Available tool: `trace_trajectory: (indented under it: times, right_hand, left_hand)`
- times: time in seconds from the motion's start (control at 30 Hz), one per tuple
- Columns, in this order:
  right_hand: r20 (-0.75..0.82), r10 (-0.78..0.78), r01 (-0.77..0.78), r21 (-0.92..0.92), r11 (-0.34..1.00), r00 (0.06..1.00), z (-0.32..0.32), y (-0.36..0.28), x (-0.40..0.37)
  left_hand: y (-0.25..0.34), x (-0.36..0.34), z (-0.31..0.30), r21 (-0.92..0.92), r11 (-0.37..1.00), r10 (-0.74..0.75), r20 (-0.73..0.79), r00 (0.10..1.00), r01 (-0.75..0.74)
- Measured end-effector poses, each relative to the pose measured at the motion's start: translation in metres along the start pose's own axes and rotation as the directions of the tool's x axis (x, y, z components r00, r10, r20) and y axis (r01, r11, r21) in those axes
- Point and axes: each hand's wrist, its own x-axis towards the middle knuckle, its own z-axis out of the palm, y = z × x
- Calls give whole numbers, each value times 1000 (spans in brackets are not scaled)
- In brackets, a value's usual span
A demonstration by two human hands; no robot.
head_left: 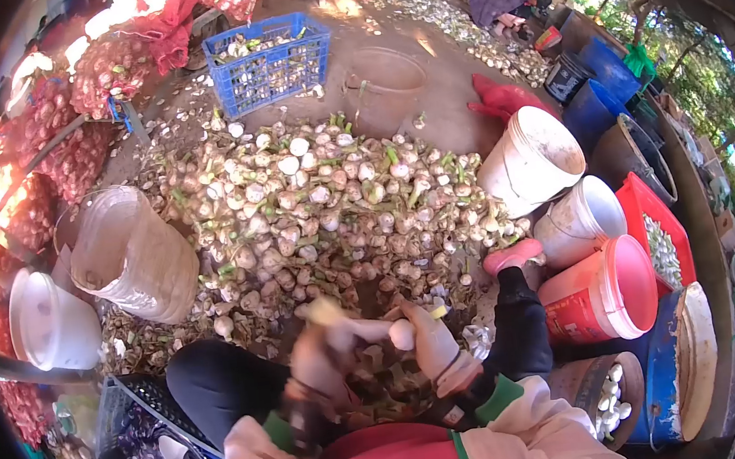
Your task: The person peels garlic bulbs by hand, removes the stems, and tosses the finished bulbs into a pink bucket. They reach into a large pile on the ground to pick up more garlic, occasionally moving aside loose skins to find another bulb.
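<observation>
In front of my lap, my right hand [432,341] is closed around a pale garlic bulb [402,334]. Something yellow wraps one of its fingertips. My left hand [319,355] is smeared by motion, and part of it reaches across to the bulb. A blurred yellow patch [326,312] shows at its upper side; I cannot tell whether it is a finger cover or a tool. Just beyond both hands spreads a large heap of garlic bulbs [317,194] with stems and loose skins.
Left of the heap stand a whitish bucket [175,267] and a white tub [67,321]. White buckets [508,180], a red bucket [570,310] and a red tray [633,188] line the right. A blue crate [231,90] and a person [500,2] are farther back.
</observation>
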Motion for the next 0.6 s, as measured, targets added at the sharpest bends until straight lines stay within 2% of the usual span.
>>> trace_trajectory:
  times: [0.03, 0.07, 0.1, 0.13, 0.17, 0.2, 0.23, 0.27, 0.3, 0.33, 0.37, 0.43, 0.47, 0.5, 0.57, 0.6]
  right_hand:
    - [14, 72, -74, 151, 986, 997, 6, -20, -10]
    - [41, 143, -149, 299, 943, 989, 9, -29, -18]
    - [39, 141, -146, 299, 943, 989, 9, -27, -19]
    - [23, 24, -28, 191, 981, 999, 10, -21, -15]
    - [15, -83, 81, 82, 993, 996, 11, -11, -15]
    - [15, -441, 425, -297, 855, 897, 10, 6, -10]
    - [13, -435, 419, -293, 859, 901, 6, 5, -9]
    - [-31, -546, 469, -472, 747, 837, 1, 4, -8]
    - [-48, -652, 479, -639, 602, 756, -3, 4, -8]
    - [-189, -382, 301, -351, 887, 904, -10, 23, -8]
    - [-191, -379, 298, -349, 889, 906, -16, 32, -9]
    - [-166, -150, 132, -117, 984, 975, -27, 40, -12]
    - [-166, -66, 61, -29, 998, 984, -37, 36, -11]
    - [-171, -58, 55, -26, 998, 984, -41, 34, -11]
    - [-121, -134, 126, -67, 990, 984, -37, 15, -19]
    - [-76, -211, 197, -158, 968, 974, -48, 27, -16]
  left_hand:
    - [33, -3, 14, -375, 927, -32, -1, 999, 30]
    - [15, 10, -13, -273, 961, 18, -131, 991, -53]
    - [-2, 26, -37, -153, 979, 92, -250, 964, -133]
    - [7, 12, 21, -212, 977, -16, -173, 985, -21]
    - [-5, 10, 35, -212, 977, -18, -175, 984, -20]
    - [-21, 2, 41, -138, 990, -11, 5, 1000, 11]
    - [-31, -2, 45, -57, 998, -18, 187, 982, 29]
    - [-37, 0, 49, -52, 998, -29, 181, 983, 39]
    - [-43, 4, 53, -33, 999, -16, 105, 994, 19]
    - [-49, 11, 54, -14, 1000, 7, 27, 1000, -6]
    - [-55, 16, 51, -13, 1000, 4, 24, 1000, -3]
    - [-67, 25, 47, 244, 969, -7, -124, 992, 37]
    - [-73, 31, 50, 2, 996, -90, -245, 965, 93]
    - [-75, 36, 49, 3, 995, -98, -247, 964, 102]
    - [-71, 44, 48, -92, 995, -48, -240, 970, 27]
    - [-70, 46, 50, -173, 984, -67, -229, 971, 27]
